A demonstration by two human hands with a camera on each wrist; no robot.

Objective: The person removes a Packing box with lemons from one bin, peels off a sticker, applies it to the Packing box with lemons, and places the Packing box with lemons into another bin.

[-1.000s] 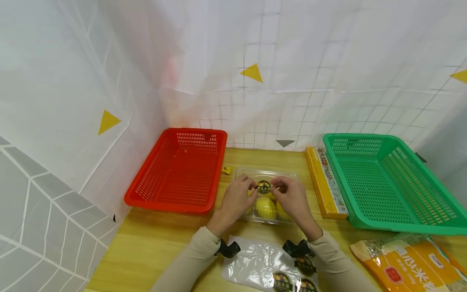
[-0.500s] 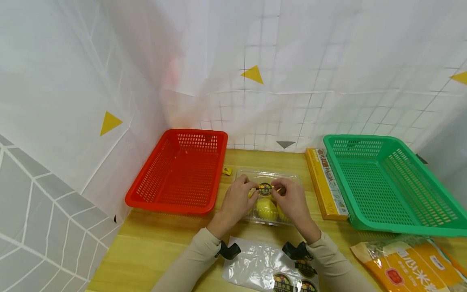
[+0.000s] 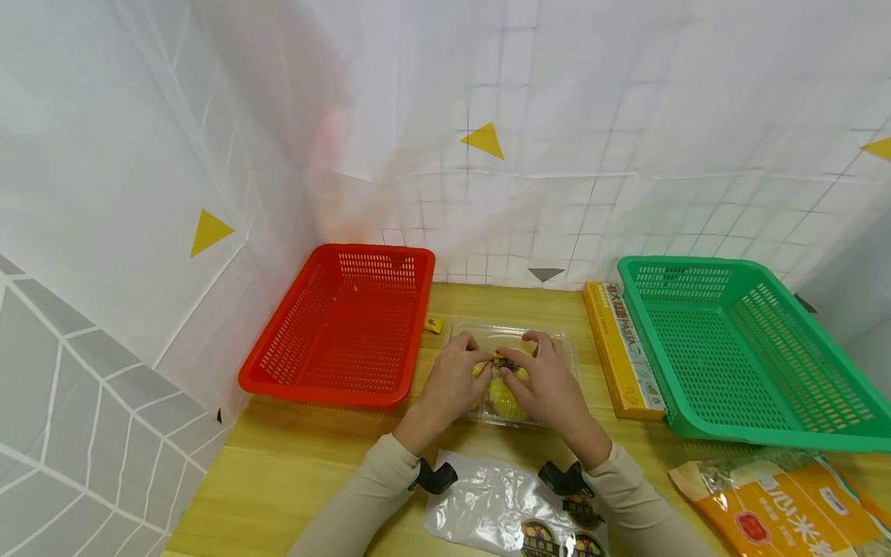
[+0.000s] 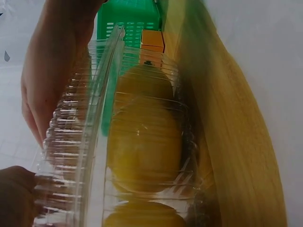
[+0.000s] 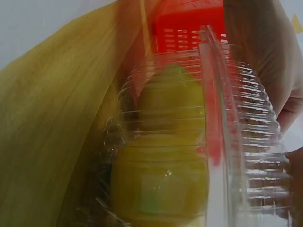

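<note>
A clear plastic clamshell box (image 3: 480,414) holding several yellow fruits (image 3: 506,398) lies on the table, lid down over them. A round dark sticker (image 3: 506,362) with a fruit print is at the lid's middle. My left hand (image 3: 451,381) pinches the sticker's left edge with thumb and index finger. My right hand (image 3: 551,387) touches the sticker from the right, index finger across its upper part and thumb below, other fingers spread. In the wrist views the ridged box (image 4: 142,189) shows from its sides, with yellow fruits (image 5: 161,179) inside; fingertips are hidden there.
A sheet of similar stickers (image 3: 480,495) lies in front of the box. A red basket (image 3: 327,394) stands left, a small yellow packet (image 3: 433,325) beside it. To the right are a pasta box (image 3: 623,348), a green basket (image 3: 738,432) and an orange food bag (image 3: 786,503).
My right hand has shifted left, from the sticker's right edge to over it, its fingers spreading and covering part of the print. My left hand has barely moved.
</note>
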